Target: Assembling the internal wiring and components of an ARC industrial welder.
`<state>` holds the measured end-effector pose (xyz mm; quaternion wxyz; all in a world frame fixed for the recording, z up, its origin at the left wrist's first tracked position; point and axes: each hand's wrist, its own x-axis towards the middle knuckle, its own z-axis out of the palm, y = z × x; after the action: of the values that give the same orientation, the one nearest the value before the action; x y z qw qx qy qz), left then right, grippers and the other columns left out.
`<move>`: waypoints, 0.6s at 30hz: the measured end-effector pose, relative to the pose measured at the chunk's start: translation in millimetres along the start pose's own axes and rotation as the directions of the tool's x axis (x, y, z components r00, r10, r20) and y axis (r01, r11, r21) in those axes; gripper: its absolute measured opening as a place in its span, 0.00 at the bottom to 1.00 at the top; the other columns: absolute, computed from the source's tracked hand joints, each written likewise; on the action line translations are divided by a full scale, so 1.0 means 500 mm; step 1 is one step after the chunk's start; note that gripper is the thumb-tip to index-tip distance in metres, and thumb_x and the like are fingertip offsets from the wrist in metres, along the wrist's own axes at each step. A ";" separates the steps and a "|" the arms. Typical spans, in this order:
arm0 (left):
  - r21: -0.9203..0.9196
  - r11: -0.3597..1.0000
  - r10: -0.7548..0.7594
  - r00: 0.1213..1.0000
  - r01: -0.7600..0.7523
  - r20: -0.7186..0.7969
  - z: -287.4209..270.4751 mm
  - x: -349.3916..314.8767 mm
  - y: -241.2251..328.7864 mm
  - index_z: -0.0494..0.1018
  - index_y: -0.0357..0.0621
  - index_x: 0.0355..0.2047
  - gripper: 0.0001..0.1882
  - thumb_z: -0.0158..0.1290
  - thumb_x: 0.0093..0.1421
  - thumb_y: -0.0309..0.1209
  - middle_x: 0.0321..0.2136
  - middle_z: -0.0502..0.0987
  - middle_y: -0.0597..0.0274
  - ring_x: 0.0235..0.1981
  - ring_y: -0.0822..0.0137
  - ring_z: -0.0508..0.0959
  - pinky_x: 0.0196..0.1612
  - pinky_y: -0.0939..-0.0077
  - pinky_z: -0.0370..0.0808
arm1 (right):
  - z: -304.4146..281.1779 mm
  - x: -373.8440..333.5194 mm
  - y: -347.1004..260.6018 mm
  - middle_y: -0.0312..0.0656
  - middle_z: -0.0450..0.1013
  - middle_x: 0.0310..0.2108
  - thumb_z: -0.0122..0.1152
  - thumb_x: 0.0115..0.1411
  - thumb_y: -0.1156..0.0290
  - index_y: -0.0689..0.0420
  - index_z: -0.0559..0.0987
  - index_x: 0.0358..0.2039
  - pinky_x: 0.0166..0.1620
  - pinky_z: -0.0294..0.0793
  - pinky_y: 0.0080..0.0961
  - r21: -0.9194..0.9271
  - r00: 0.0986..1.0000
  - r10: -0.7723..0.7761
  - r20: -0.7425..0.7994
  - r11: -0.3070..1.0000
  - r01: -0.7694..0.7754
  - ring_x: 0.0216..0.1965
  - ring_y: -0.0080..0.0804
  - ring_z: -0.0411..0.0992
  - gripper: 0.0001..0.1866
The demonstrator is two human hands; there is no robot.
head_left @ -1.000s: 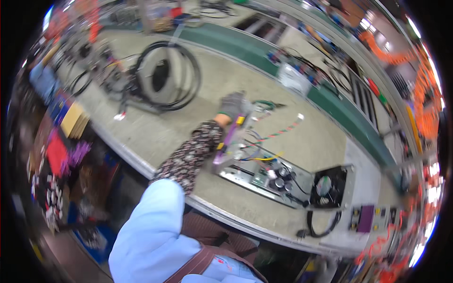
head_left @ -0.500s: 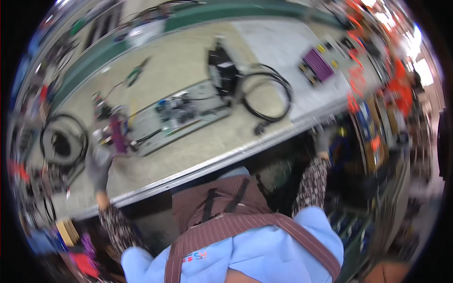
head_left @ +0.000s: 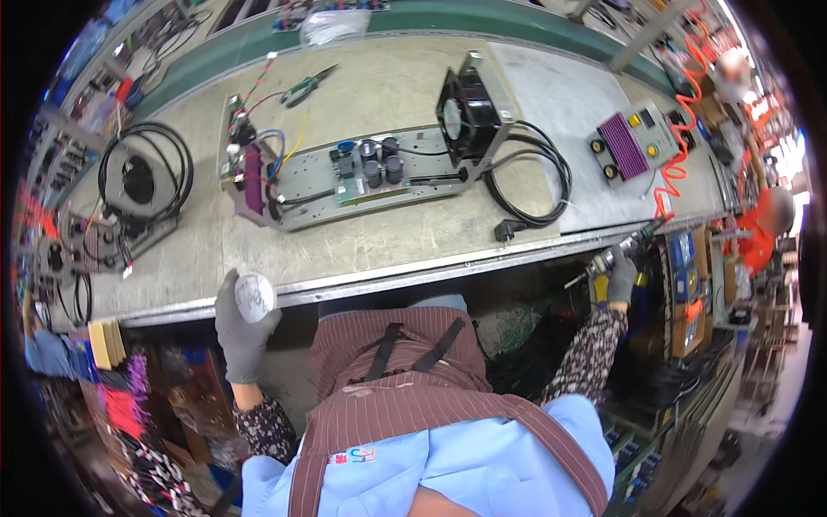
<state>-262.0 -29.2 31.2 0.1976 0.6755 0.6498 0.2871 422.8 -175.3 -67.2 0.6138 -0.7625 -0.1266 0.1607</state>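
Observation:
My left hand [head_left: 242, 338], in a grey glove, grips a small round whitish dish [head_left: 256, 298] just off the bench's front edge; small bits seem to lie in it, too small to name. My gloved right hand [head_left: 620, 277] is wrapped round a pneumatic screwdriver [head_left: 610, 258], its bit pointing left, beside the bench edge. On the bench between them lies an open metal chassis [head_left: 312, 213] with a circuit board [head_left: 372, 183], a purple end panel [head_left: 251, 179] at its left and a black fan [head_left: 466, 121] standing at its right. A coiled black power cord [head_left: 564, 185] trails from the fan end.
Green-handled cutters [head_left: 301, 90] lie behind the chassis. Another unit with a coiled cable [head_left: 185, 172] stands at left, and a purple-and-grey box [head_left: 626, 148] at right. An orange coiled air hose [head_left: 677, 172] hangs down to the screwdriver. A person in orange [head_left: 767, 228] is farther right.
My left hand has moved right and back from the bench top, and the dish now shows in it. The right hand has shifted slightly right; the screwdriver now shows clearly. The view has steadied.

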 end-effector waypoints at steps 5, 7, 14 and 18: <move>-0.067 0.963 0.263 0.964 -0.261 0.025 0.105 0.023 0.085 0.63 0.39 0.55 0.42 0.67 0.38 0.32 0.45 0.71 0.51 0.47 0.52 0.72 0.51 0.63 0.69 | 0.081 -0.192 -0.218 0.33 0.62 0.23 0.62 0.57 0.60 0.58 0.70 0.43 0.31 0.66 0.21 0.817 0.919 -0.147 0.365 0.525 -0.240 0.24 0.26 0.64 0.19; -0.113 0.916 0.396 0.914 -0.385 0.093 0.157 0.029 0.109 0.61 0.42 0.56 0.44 0.67 0.37 0.35 0.47 0.70 0.51 0.50 0.50 0.69 0.53 0.58 0.66 | 0.143 -0.272 -0.277 0.34 0.64 0.28 0.66 0.52 0.71 0.59 0.68 0.40 0.26 0.70 0.23 0.921 0.861 -0.347 0.371 0.022 -0.388 0.25 0.23 0.64 0.18; -0.109 0.912 0.410 0.885 -0.396 0.222 0.261 0.064 0.151 0.60 0.45 0.57 0.45 0.65 0.36 0.34 0.50 0.68 0.53 0.52 0.51 0.67 0.55 0.59 0.64 | 0.321 -0.460 -0.365 0.38 0.68 0.25 0.57 0.52 0.87 0.57 0.70 0.38 0.21 0.72 0.22 0.779 0.397 -0.683 0.614 0.440 -0.447 0.18 0.20 0.68 0.15; -0.183 0.888 0.457 0.853 -0.421 0.253 0.343 0.063 0.180 0.59 0.45 0.57 0.46 0.66 0.35 0.35 0.52 0.66 0.53 0.53 0.50 0.66 0.55 0.57 0.63 | 0.401 -0.523 -0.352 0.44 0.72 0.32 0.61 0.49 0.87 0.58 0.70 0.39 0.29 0.74 0.22 0.714 0.348 -0.678 0.648 0.700 0.034 0.27 0.27 0.73 0.17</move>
<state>-83.0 13.1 -37.0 0.2601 0.8273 0.4236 0.2617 103.5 -60.2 89.2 0.6740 -0.2768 -0.5448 0.4152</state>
